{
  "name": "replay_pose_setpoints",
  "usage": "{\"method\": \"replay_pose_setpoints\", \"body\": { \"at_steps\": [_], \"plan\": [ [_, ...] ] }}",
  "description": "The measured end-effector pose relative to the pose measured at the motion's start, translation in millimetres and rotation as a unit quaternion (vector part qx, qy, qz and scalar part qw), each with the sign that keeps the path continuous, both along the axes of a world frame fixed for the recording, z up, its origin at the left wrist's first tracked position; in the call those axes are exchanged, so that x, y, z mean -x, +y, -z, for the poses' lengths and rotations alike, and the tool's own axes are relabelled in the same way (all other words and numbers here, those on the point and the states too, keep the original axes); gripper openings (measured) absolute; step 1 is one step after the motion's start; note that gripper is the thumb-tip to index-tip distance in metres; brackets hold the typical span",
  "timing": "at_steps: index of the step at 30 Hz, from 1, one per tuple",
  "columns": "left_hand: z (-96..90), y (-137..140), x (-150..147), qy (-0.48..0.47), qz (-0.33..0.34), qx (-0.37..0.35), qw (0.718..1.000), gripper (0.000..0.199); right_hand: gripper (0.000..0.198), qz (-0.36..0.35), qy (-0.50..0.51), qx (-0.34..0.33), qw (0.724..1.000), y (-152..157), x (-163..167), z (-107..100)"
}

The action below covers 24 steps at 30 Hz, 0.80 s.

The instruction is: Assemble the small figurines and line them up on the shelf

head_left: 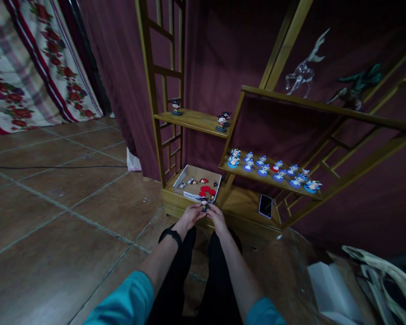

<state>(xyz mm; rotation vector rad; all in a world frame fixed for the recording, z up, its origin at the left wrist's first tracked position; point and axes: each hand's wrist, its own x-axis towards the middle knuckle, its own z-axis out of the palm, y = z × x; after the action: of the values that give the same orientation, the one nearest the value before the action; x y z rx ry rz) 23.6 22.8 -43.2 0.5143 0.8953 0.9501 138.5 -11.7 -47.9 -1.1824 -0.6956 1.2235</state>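
Between my two hands is a small black-haired figurine (204,204) on a dark base, held upright in front of the box. My left hand (191,215) has its fingers closed on the figurine's left side. From the other side, my right hand (217,216) grips it too. Just beyond them a shallow cardboard box (198,170) sits on the lowest shelf, with several loose figurines and red discs (206,189) in it. Similar figurines stand on the small shelf above: one dark-haired figurine (176,107) at its left end and two near its right end (221,122).
A wooden display rack (196,122) stands before a dark red curtain. Several blue-and-white figurines (264,169) line its right middle shelf, and a phone (265,206) lies below. On the top shelf are a clear deer ornament (302,74) and a dark statue (357,85). A white box (333,289) rests at lower right.
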Motion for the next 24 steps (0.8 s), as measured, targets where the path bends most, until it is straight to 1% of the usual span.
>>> {"method": "replay_pose_setpoints", "body": {
  "at_steps": [3, 7, 11, 16, 24],
  "plan": [
    [-1.4, 0, 3, -0.008, -0.002, 0.002, 1.0, 0.008, 0.045, -0.013, -0.01, 0.002, 1.0, -1, 0, 1],
    [-5.3, 0, 6, -0.025, 0.012, 0.001, 1.0, 0.01, 0.048, -0.025, -0.014, -0.048, 0.998, -3, 0, -6],
    [-10.0, 0, 7, -0.029, 0.036, 0.003, 0.999, 0.007, 0.046, -0.034, -0.03, -0.089, 0.995, -4, -2, -9],
    [-12.2, 0, 7, -0.04, 0.047, 0.0, 0.998, 0.008, 0.046, -0.039, -0.038, -0.106, 0.993, -5, -2, -10],
    [-11.2, 2, 9, -0.063, 0.063, 0.013, 0.996, 0.012, 0.042, -0.037, -0.032, -0.128, 0.991, -12, -3, -22]
  ]
}}
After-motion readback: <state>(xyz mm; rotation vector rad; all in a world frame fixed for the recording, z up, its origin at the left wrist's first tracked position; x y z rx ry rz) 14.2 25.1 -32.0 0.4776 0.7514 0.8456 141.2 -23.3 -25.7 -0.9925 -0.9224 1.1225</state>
